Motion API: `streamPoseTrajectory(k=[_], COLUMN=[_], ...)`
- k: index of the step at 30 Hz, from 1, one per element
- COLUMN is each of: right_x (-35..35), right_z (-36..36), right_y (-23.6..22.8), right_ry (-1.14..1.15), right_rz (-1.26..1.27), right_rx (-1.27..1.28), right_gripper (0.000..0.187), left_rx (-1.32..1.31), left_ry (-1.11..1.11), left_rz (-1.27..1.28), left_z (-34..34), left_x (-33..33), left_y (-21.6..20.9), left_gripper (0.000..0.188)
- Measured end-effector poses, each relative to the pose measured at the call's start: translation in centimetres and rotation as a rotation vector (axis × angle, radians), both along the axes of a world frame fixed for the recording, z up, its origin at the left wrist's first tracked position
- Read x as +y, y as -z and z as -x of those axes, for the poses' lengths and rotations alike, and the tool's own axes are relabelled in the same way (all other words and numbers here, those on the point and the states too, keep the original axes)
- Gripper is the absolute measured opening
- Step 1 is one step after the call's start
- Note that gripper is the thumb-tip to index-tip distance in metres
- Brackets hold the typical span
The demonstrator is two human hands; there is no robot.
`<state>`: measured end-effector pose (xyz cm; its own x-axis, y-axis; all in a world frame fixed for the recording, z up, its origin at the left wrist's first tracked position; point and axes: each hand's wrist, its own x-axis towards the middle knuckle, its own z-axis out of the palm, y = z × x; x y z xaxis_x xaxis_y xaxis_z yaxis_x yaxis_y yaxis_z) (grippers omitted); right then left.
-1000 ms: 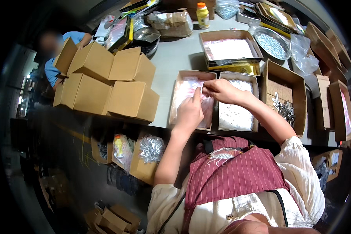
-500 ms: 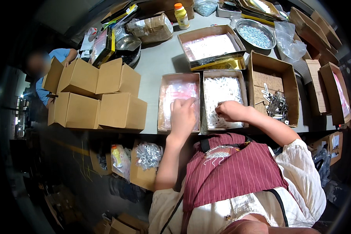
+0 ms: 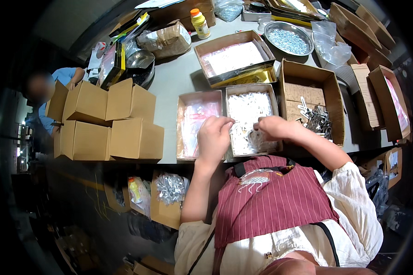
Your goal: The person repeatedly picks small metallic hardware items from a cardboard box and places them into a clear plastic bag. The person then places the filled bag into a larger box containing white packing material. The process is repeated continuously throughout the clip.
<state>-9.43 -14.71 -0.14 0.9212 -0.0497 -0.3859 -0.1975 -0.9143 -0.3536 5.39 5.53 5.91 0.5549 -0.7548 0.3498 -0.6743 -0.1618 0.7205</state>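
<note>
My left hand [image 3: 214,138] is closed, thumb and forefinger pinched together above the divide between two shallow cartons. Whatever sits in that pinch is too small to make out. Beneath its wrist lies the left carton [image 3: 180,128], holding clear plastic bags with reddish edges [image 3: 200,114]. Over the right carton [image 3: 277,101], filled with small white parts [image 3: 250,106], my right hand [image 3: 276,128] is closed with its fingertips down near the parts. Its fingers hide what they grip, if anything. Right of that hand stands a deeper cardboard box [image 3: 337,91] with metal pieces [image 3: 317,120] inside.
Open cardboard boxes [image 3: 133,140] stand at the left. Behind the cartons are another box with bags [image 3: 236,57], a metal bowl of small screw-like pieces [image 3: 289,40] and a yellow bottle [image 3: 200,25]. A person in blue [image 3: 69,75] is at the far left.
My left hand has shifted toward the carton of white parts, its pinch now at that carton's edge. My right hand remains over the white parts. The whole view has shifted slightly.
</note>
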Motion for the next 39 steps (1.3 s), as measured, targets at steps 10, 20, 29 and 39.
streamPoseTrajectory(k=[10, 20, 29, 39], right_x=[-0.5, 0.6, 1.9, -1.8], right_z=[0.5, 0.7, 1.3, 1.7], right_y=[-1.6, -1.4, -0.6, -5.2], right_ry=[-0.054, -0.028, -0.115, 0.049], right_rz=[0.038, -0.11, 0.117, -0.305], right_rx=[-0.127, -0.337, -0.049, -0.351], right_gripper=[0.028, 0.016, 0.017, 0.024], left_rx=[0.138, -0.051, -0.008, -0.048], left_ry=[-0.087, -0.078, -0.027, -0.048], left_rz=[0.03, -0.076, -0.11, -0.11], left_z=[0.8, 1.7, 2.2, 1.7], left_x=[-1.6, -2.3, -4.0, -3.1], left_y=[0.8, 1.4, 2.6, 3.5], left_gripper=[0.008, 0.025, 0.028, 0.026])
